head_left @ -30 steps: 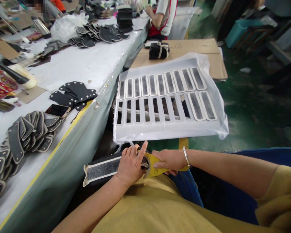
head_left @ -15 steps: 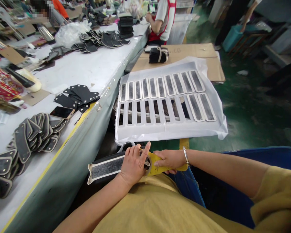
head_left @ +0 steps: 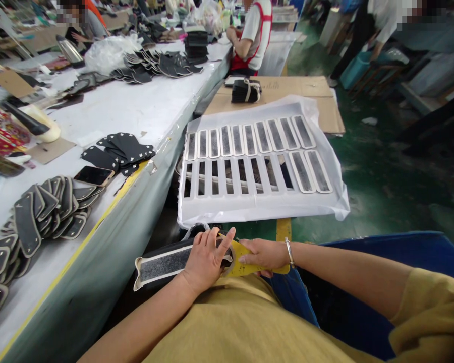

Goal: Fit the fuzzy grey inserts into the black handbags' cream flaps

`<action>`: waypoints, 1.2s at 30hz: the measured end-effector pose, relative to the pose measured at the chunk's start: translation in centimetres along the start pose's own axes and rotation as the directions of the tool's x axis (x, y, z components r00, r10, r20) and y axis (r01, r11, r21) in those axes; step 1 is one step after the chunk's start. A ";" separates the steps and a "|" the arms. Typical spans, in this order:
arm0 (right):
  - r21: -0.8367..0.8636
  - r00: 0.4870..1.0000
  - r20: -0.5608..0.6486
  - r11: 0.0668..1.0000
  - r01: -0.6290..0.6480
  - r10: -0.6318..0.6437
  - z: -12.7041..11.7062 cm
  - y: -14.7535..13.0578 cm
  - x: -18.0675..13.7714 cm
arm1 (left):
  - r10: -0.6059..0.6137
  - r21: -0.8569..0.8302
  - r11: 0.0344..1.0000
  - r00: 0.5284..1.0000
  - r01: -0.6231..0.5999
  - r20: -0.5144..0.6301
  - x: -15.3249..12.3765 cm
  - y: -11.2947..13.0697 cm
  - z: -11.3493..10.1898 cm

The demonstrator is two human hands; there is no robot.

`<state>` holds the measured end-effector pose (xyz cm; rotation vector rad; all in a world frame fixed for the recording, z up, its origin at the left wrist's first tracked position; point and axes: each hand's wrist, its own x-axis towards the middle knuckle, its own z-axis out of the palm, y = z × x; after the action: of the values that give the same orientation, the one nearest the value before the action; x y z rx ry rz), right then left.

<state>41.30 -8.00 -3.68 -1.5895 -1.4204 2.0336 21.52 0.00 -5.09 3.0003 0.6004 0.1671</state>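
My left hand lies over the right end of a long dark strip with a pale border, its fingers stretched out and its thumb raised. The strip's left end shows a curled pale edge, and black material lies beneath it. My right hand is wrapped round a flat yellow tool, whose wide end reaches up to my left hand. Just where that end meets the strip is hidden by my left hand.
Ahead lies a white slotted sheet, several dark strips along its upper row and two at lower right. On the table at left are stacked dark pieces and a phone. A blue bin stands at right; cardboard lies behind the sheet.
The view has shifted slightly. Both hands keep nearly the same place on the strip and the yellow tool. A person at the upper right shows more fully.
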 end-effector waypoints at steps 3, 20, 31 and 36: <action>0.058 0.999 -0.038 0.998 0.009 -0.007 0.5 0.5 0.2 | 0.033 0.023 0.999 0.999 -0.033 0.026 -0.2 -0.2 0.0; 0.076 0.985 -0.118 0.990 -0.116 0.125 1.1 -0.8 -0.5 | 0.016 -0.178 0.984 1.000 -0.013 0.016 0.1 -0.8 0.0; 0.068 0.993 -0.079 0.994 -0.086 0.092 0.4 -0.8 -0.2 | -0.011 -0.213 0.977 1.000 0.013 0.010 0.2 -0.7 0.1; 0.207 0.980 -0.183 0.978 -0.036 0.075 2.2 0.6 -0.1 | 0.022 -0.219 0.975 1.000 -0.018 0.017 0.4 -1.1 0.2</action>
<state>39.73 -9.57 -4.10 -1.6991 -1.0770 1.9244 21.48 1.13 -5.39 2.7920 0.5132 0.1916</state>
